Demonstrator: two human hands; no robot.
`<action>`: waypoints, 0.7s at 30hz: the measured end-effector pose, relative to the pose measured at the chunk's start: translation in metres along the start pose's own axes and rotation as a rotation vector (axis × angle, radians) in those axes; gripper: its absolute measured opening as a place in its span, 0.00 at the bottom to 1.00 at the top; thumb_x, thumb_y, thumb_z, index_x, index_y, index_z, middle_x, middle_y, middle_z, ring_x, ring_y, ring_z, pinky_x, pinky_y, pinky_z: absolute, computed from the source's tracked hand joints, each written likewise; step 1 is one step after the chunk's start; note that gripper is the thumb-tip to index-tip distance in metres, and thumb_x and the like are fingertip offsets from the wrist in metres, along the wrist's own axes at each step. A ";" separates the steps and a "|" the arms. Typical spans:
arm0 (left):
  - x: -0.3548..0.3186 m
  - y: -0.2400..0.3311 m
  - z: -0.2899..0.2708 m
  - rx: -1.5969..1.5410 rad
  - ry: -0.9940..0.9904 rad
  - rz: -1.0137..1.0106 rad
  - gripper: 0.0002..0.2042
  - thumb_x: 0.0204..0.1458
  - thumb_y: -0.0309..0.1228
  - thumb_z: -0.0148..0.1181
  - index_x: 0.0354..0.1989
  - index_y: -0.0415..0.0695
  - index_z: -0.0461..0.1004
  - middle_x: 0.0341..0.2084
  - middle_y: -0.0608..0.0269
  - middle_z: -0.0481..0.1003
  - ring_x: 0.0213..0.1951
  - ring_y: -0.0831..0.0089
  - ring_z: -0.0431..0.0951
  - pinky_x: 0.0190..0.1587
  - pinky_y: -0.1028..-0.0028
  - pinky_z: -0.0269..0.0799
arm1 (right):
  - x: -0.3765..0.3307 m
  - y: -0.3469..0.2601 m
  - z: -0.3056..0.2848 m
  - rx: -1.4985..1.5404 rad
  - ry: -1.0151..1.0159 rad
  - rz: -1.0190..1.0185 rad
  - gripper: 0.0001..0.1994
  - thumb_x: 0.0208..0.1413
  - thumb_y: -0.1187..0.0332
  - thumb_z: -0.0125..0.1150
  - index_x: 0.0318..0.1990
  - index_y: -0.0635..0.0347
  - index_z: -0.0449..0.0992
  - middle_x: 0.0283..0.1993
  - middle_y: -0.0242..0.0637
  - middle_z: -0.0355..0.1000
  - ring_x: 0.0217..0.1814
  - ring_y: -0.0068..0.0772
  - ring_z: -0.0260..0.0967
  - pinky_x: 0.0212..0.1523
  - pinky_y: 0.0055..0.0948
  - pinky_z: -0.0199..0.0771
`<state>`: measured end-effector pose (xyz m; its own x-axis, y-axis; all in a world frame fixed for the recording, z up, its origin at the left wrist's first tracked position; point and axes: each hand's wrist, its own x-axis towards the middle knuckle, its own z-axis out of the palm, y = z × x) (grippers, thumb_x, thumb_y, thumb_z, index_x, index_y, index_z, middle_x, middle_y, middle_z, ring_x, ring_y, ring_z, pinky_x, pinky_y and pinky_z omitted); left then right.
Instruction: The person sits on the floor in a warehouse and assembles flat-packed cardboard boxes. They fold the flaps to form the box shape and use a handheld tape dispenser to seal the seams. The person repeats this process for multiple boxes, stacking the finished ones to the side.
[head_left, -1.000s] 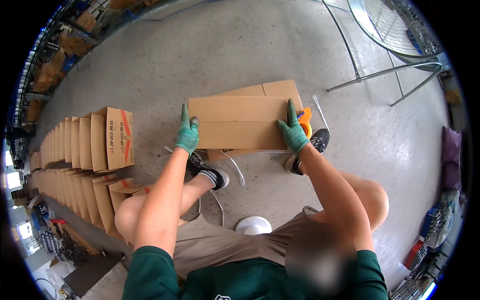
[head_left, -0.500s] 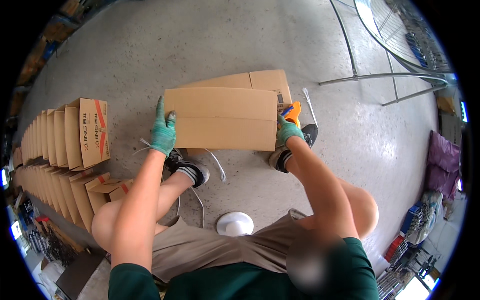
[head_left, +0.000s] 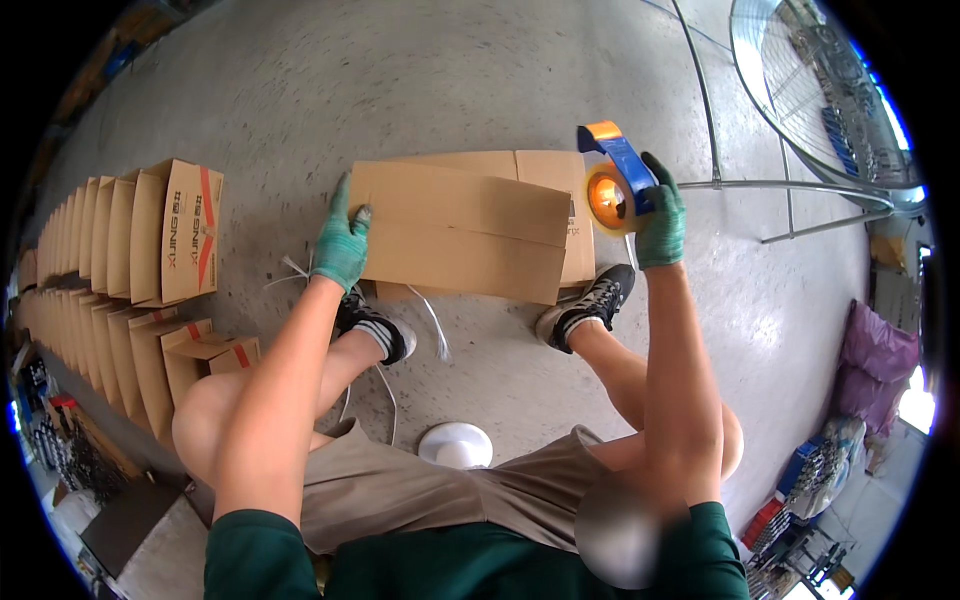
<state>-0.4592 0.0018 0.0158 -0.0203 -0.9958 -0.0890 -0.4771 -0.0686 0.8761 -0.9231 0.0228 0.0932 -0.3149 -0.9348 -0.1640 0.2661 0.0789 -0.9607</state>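
Note:
A brown cardboard box sits between my feet, its top flaps closed with a seam running across. My left hand, in a green glove, grips the box's left end, the thumb on top and the fingers along the side. Off the box's right end, my gloved right hand is raised and closed around a blue and orange tape dispenser with a roll of tape in it. Under the box and partly hidden by it lies more flat cardboard.
Two rows of opened cardboard boxes stand on the left. White strapping ends lie by my shoes. A round white object is between my legs. A metal-framed wire stand stands far right, purple sacks near the right wall.
My right hand has left the box's right end and swung right and upward with the tape dispenser. The box has turned slightly, its right end lower. My left hand stays on it.

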 end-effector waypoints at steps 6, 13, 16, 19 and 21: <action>-0.004 0.022 0.000 0.176 0.027 -0.033 0.29 0.65 0.32 0.54 0.74 0.52 0.53 0.65 0.47 0.66 0.63 0.52 0.70 0.63 0.63 0.65 | -0.046 -0.043 0.098 -0.598 -0.450 0.004 0.16 0.58 0.59 0.66 0.46 0.64 0.81 0.38 0.34 0.79 0.41 0.23 0.73 0.47 0.27 0.74; -0.008 0.017 -0.001 0.195 0.096 0.033 0.30 0.63 0.33 0.56 0.73 0.52 0.54 0.64 0.46 0.67 0.62 0.52 0.70 0.63 0.62 0.66 | -0.043 -0.022 0.111 -0.744 -0.644 0.068 0.22 0.55 0.52 0.70 0.44 0.65 0.81 0.37 0.36 0.78 0.41 0.23 0.73 0.46 0.28 0.75; -0.006 0.042 -0.005 0.544 0.253 0.190 0.26 0.62 0.37 0.58 0.68 0.49 0.61 0.60 0.47 0.70 0.58 0.50 0.73 0.58 0.60 0.70 | -0.037 -0.022 0.094 -0.864 -0.709 0.169 0.25 0.53 0.48 0.70 0.42 0.66 0.81 0.32 0.33 0.76 0.36 0.22 0.70 0.41 0.28 0.73; -0.011 0.068 0.002 0.571 0.301 0.304 0.20 0.62 0.41 0.57 0.59 0.47 0.68 0.51 0.49 0.76 0.49 0.50 0.78 0.50 0.57 0.75 | -0.033 -0.013 0.081 -0.796 -0.702 0.222 0.24 0.52 0.45 0.71 0.31 0.62 0.78 0.25 0.25 0.67 0.29 0.16 0.61 0.30 0.24 0.65; -0.023 0.077 0.013 0.267 0.178 0.105 0.17 0.64 0.47 0.53 0.46 0.46 0.72 0.35 0.54 0.80 0.35 0.57 0.83 0.35 0.57 0.79 | -0.032 -0.009 0.082 -0.764 -0.713 0.216 0.24 0.52 0.45 0.71 0.28 0.60 0.76 0.23 0.22 0.64 0.28 0.14 0.58 0.28 0.23 0.62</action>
<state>-0.5071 0.0205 0.0792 0.0612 -0.9931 0.0997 -0.6946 0.0294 0.7188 -0.8405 0.0240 0.1257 0.3425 -0.8421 -0.4167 -0.4673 0.2321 -0.8531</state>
